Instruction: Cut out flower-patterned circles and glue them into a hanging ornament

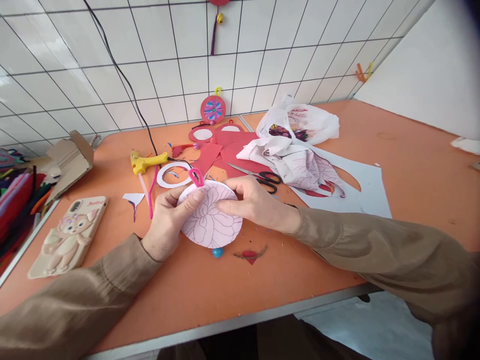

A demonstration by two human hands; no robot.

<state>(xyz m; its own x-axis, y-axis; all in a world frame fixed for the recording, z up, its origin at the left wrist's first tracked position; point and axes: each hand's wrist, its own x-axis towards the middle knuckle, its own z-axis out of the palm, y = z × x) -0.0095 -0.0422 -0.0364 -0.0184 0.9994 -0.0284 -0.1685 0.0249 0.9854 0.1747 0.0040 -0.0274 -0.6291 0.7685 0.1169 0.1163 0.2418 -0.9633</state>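
Note:
Between my two hands is a round fabric-covered disc (212, 222), pale pink with dark petal-like lines. My left hand (168, 220) grips its left edge, thumb on the front face near the pink loop (196, 176) at the top. On the upper right side, my right hand (255, 202) pinches the rim, its thumb resting on the face and its fingers behind. A blue bell (217, 252) shows at the disc's lower edge. The fingers behind the disc are partly hidden.
A yellow glue gun (148, 162), white ring (172, 175) and scissors (262, 177) lie beyond my hands. Red paper (240, 150), patterned cloth (292, 162) and a plastic bag (318, 122) sit behind. A phone (71, 235) lies left; a finished round ornament (213, 109) leans on the tiled wall.

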